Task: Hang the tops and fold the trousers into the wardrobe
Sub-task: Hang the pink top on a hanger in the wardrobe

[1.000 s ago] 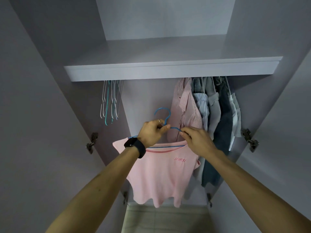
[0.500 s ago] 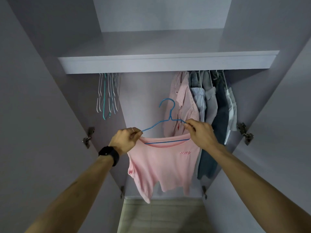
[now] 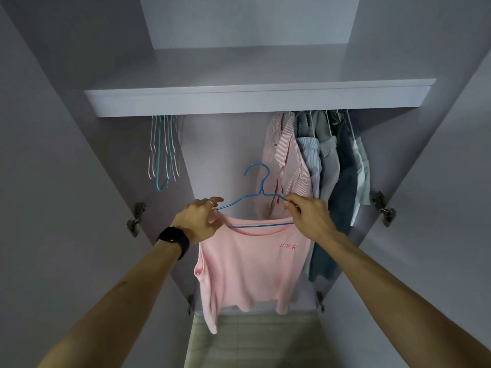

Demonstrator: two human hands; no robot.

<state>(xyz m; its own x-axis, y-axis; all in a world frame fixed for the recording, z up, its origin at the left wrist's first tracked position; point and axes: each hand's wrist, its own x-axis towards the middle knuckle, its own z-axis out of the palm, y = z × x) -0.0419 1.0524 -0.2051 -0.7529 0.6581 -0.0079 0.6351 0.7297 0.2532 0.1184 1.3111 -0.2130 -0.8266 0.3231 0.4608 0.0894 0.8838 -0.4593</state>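
Head view: showed a pink top (image 3: 247, 266) with chest lettering, draped on a blue wire hanger (image 3: 261, 191), in the wardrobe (image 3: 225, 155) opening below its shelf (image 3: 239, 102). Gripped the top's shoulder with the left hand (image 3: 198, 221), pinched the hanger's other arm with the right hand (image 3: 308, 216), both arms outstretched.

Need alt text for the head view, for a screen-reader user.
The left hand and right hand hold a blue wire hanger carrying a pink top in front of an open wardrobe. Under its shelf, clothes hang at right and empty hangers at left.
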